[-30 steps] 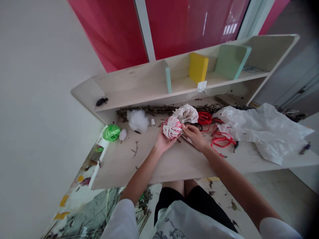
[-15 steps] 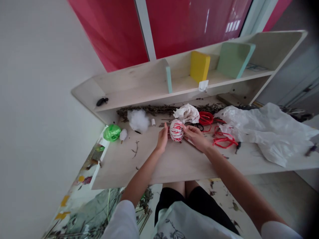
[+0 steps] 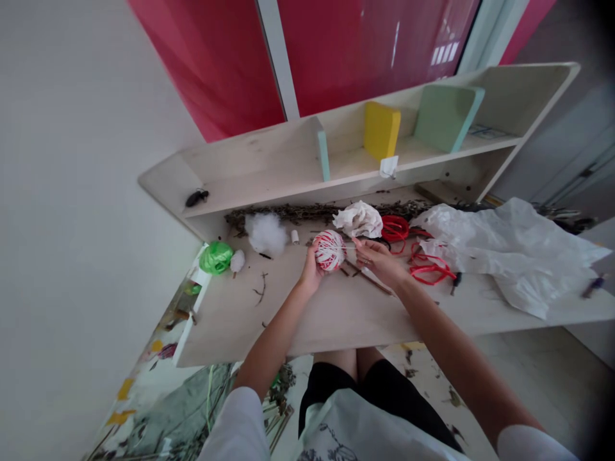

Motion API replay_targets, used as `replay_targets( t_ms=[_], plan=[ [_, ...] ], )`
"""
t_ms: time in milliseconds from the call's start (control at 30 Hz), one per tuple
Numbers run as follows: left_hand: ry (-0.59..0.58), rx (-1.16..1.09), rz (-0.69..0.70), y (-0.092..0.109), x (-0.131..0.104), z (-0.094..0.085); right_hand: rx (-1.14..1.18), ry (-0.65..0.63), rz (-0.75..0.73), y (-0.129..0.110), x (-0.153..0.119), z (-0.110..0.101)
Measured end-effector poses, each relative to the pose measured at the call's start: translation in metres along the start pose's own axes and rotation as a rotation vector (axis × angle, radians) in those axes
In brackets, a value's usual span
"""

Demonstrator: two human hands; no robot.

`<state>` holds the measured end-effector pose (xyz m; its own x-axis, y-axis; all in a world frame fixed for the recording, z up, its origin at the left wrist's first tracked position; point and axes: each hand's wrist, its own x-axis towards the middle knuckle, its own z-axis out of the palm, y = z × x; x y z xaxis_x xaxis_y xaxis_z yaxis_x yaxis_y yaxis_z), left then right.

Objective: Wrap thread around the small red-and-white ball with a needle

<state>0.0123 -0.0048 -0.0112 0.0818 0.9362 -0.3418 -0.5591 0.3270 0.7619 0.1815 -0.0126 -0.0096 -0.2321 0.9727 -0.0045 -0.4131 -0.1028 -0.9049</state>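
Ball (image 3: 329,250), red-and-white, clasped in your left hand (image 3: 311,274) | white strand (image 3: 350,248) leading from it pinched in your right hand (image 3: 378,261)

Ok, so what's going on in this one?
At a pale desk, a person's left hand holds a red-and-white ball while the right hand pinches a thin white strand stretched straight out from it. Crumpled white material lies just beyond, with red strips to the right and white fluff to the left.
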Motion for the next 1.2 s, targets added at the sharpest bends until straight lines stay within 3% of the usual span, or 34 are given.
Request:
replay_targets(
  t_ms=[267, 967, 1200],
  plan=[
    [-0.094, -0.098, -0.063, 0.007, 0.000, -0.006, -0.048, -0.020, 0.009, 0.005, 0.002, -0.001],
    [-0.105, -0.202, -0.201, 0.007, -0.001, -0.006, -0.420, 0.065, -0.174, 0.013, 0.007, -0.001],
    [-0.071, -0.206, -0.191, 0.009, 0.000, -0.005, -0.330, 0.104, -0.202, 0.015, 0.008, -0.002]
  ],
)
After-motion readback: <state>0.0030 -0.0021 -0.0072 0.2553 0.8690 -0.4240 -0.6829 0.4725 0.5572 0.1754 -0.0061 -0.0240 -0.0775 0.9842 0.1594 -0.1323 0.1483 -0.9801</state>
